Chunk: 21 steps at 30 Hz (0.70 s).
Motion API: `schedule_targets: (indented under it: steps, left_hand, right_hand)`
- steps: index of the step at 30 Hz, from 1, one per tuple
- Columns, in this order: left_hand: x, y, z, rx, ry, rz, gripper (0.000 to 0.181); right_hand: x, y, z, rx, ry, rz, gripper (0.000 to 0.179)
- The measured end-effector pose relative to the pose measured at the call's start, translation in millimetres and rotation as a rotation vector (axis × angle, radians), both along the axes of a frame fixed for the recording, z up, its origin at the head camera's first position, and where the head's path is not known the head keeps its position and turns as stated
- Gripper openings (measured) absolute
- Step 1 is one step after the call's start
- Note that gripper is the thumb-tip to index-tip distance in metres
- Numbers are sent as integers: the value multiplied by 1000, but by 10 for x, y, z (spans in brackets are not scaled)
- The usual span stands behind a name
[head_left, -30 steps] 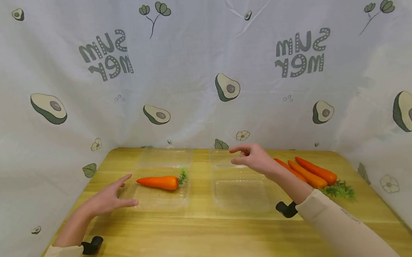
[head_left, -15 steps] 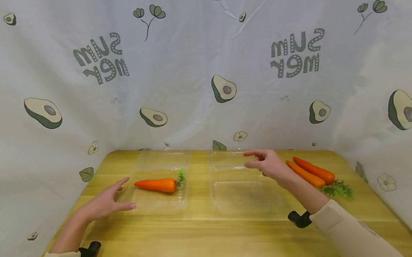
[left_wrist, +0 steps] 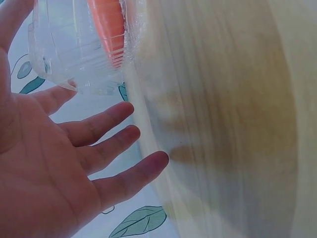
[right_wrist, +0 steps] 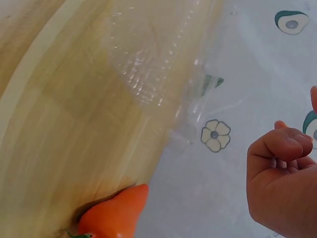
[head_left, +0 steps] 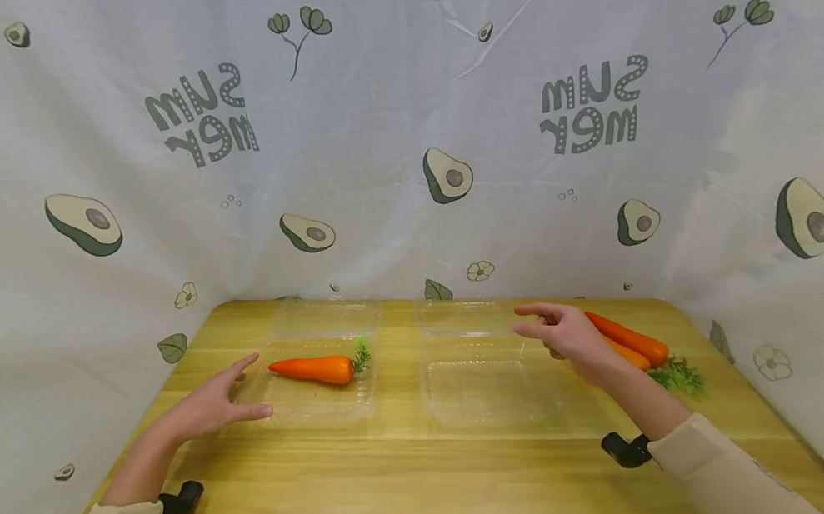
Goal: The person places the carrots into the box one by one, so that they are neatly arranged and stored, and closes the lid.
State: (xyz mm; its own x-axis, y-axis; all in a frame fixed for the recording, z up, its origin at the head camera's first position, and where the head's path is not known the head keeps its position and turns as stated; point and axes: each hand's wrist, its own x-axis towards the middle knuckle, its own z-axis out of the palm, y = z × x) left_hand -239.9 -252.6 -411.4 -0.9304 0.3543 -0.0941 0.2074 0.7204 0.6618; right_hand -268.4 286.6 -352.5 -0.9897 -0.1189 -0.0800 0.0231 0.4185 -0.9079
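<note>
My left hand (head_left: pixel 216 401) is beside the left side of a clear plastic clamshell box (head_left: pixel 325 404), thumb and fingers spread apart. An orange carrot (head_left: pixel 318 370) with a green leafy top lies in that box. In the left wrist view, one fingertip overlaps the box's corner (left_wrist: pixel 59 74). My right hand (head_left: pixel 567 334) is in the air left of a pile of carrots (head_left: pixel 635 338), index finger and thumb apart, other fingers loosely curled, holding nothing. In the right wrist view, a carrot (right_wrist: pixel 111 215) shows below left of the hand. The forearm partly covers the pile.
A second clear clamshell box (head_left: pixel 478 384) stands with its lid folded back, between the first box and the carrot pile. A white printed curtain (head_left: pixel 368 127) rises behind the wooden table (head_left: pixel 377 495) and along its sides.
My right hand has moved right, from above the second box toward the carrot pile, covering more of it. The left hand stays by its box. The head view has shifted slightly.
</note>
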Motion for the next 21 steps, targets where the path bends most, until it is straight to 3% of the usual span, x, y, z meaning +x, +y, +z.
schedule_targets:
  steps: [12,21]
  left_hand:
    - [9,14,-1,-5,-12,6,101]
    - [-6,-23,-24,3,-19,10,101]
  right_hand:
    - [141,194,-89,9,-23,-77,62]
    - [188,344,-157,-74,-47,-127,66]
